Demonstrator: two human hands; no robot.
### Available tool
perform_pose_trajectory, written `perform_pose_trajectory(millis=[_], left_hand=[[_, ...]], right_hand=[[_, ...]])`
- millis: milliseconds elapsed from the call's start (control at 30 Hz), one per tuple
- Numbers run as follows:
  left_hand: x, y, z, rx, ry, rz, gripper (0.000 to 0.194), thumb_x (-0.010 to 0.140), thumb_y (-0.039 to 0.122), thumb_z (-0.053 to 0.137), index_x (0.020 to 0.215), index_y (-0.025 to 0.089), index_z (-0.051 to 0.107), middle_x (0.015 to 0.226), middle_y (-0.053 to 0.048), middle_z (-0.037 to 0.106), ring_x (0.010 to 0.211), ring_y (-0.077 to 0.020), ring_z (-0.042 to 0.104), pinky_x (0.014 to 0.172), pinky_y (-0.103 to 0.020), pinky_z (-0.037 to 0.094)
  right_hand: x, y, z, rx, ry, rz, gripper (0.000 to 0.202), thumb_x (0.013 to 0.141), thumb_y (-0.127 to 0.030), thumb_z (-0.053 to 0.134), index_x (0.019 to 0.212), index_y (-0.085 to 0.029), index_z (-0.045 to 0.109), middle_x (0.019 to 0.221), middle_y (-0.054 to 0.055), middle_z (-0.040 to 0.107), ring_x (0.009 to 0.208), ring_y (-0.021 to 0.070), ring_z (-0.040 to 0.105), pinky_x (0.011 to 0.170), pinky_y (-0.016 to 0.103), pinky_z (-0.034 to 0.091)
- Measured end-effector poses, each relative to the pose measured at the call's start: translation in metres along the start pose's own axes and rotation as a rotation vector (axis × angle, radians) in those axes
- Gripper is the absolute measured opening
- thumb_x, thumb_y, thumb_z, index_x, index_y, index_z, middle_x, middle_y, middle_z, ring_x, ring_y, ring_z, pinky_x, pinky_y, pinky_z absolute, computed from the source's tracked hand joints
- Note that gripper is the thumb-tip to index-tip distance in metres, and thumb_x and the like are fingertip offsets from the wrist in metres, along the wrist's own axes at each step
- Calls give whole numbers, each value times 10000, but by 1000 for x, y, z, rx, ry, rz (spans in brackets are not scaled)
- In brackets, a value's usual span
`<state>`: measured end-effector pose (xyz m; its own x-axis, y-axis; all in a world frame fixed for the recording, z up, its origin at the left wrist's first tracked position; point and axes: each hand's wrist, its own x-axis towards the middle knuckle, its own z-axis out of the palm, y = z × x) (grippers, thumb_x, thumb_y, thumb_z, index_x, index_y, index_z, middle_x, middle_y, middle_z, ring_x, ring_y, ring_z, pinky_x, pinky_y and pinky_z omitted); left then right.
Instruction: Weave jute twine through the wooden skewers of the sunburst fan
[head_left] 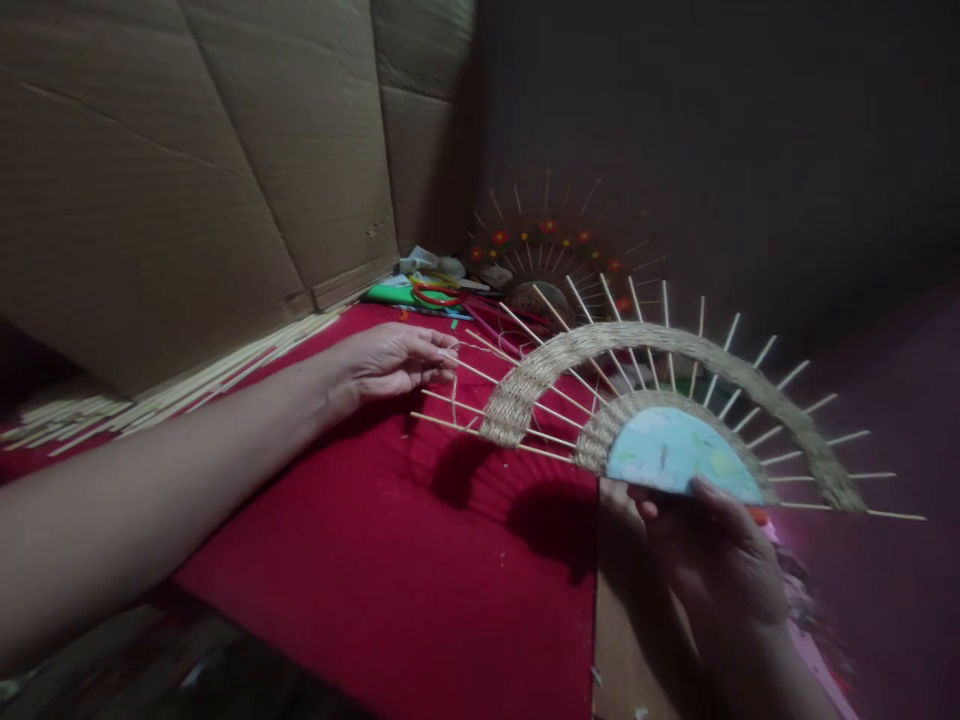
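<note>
My right hand [720, 560] grips a half-round woven fan [577, 345] by its light-blue base [675, 455], thumb on the front face. Thin sticks spread out from the base, and two woven bands of tan cord cross them. At the fan's left end, my left hand [401, 360] has its fingertips pinched together on a thin cord [454, 385], close to the tips of the sticks. This cord runs down by the outermost sticks towards the outer band. The fan is held up above the red table top, with its shadow falling below.
A second fan with orange flowers [547, 228] stands at the back. Near it lie red-handled scissors [439, 295] and a green item [390, 294]. Loose sticks [165, 395] lie along the cardboard wall [187, 180] at left. The red table top [420, 580] ends at a wooden edge.
</note>
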<state>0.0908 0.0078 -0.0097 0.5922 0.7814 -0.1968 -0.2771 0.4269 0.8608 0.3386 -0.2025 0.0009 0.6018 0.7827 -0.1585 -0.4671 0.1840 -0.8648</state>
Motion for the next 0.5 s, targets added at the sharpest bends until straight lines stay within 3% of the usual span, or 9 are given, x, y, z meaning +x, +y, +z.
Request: perform_pose_trajectory(millis=[133,300,500], left_hand=[[-4,-1,5,70,-64,-77,213,698,-79,581,794,101,641,656,-22,625,533,-91,591,534,-197,513],[-5,-1,2,112,-167,-92,185,702,-12,645,833,118,648,709,-35,646,536,-101,616,489,-183,514],[0,3,1,38,-25,-58,202,684,-68,609,798,92,657,690,-53,626,555,-97,607,422,-139,468]], right_hand=[[-2,-1,-1,-72,-59,34,113,600,-228,679,692,-174,641,601,13,661,500,153,581,492,294,516],[0,-2,-6,-134,-82,56,145,547,-253,719,581,-168,607,539,22,646,425,159,579,503,313,534],[3,-3,-9,-96,-92,45,129,584,-221,712,607,-175,593,584,12,659,454,142,584,476,269,525]])
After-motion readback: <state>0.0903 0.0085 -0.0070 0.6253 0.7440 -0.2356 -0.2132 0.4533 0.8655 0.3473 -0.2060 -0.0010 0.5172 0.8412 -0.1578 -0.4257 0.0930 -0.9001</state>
